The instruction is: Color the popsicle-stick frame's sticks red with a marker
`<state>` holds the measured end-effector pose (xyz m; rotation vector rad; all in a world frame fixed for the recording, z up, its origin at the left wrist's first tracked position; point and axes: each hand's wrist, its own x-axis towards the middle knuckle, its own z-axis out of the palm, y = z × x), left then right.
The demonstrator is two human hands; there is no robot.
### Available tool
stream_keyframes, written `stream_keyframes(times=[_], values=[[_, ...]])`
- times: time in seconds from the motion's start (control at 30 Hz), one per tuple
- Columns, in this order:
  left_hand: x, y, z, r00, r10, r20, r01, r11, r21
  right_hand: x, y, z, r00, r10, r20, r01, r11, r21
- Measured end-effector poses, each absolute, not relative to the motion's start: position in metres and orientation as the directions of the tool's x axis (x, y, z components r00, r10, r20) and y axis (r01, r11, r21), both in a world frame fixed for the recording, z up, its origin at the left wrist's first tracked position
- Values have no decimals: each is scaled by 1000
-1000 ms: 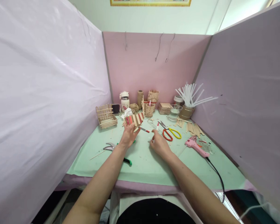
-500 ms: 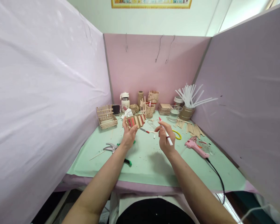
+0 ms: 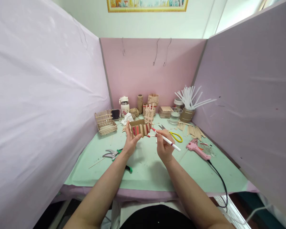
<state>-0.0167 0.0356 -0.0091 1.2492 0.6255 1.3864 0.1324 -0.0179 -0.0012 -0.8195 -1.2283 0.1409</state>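
My left hand [image 3: 131, 143] grips a small cardboard box [image 3: 141, 129] by its left end, above the table. Wooden sticks line the box's near side, some painted red or pink and others plain. Between the fingers of my right hand [image 3: 165, 146] is a white marker [image 3: 168, 141] with a red tip. That tip points left and is at the right end of the box; whether it touches cannot be made out. Yellow-handled scissors [image 3: 176, 136] lie just behind my right hand. Pruning shears [image 3: 113, 154] with green and black handles lie partly under my left forearm.
On the right lies a pink glue gun [image 3: 197, 149] with a black cord. Behind it are loose craft sticks [image 3: 195, 131], a clear cup of water [image 3: 175, 116] and a pot of white glue sticks [image 3: 187, 114]. A stick basket [image 3: 106, 125] stands at left, near twine [image 3: 134, 112].
My right hand has brought the marker's tip left, up to the right end of the box. The box has tilted so that its open top shows. The view has shifted slightly.
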Motion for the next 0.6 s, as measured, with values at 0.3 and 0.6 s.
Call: stream_keyframes(times=[0.3,0.6], values=[[-14,36,-13,157,911,381,-385,-299,873,126,-14,0,364,460,810,376,723,-580],[-8,30,-5,62,862,502,-321,-460,828,123,-8,3,191,164,968,576,780,-246]])
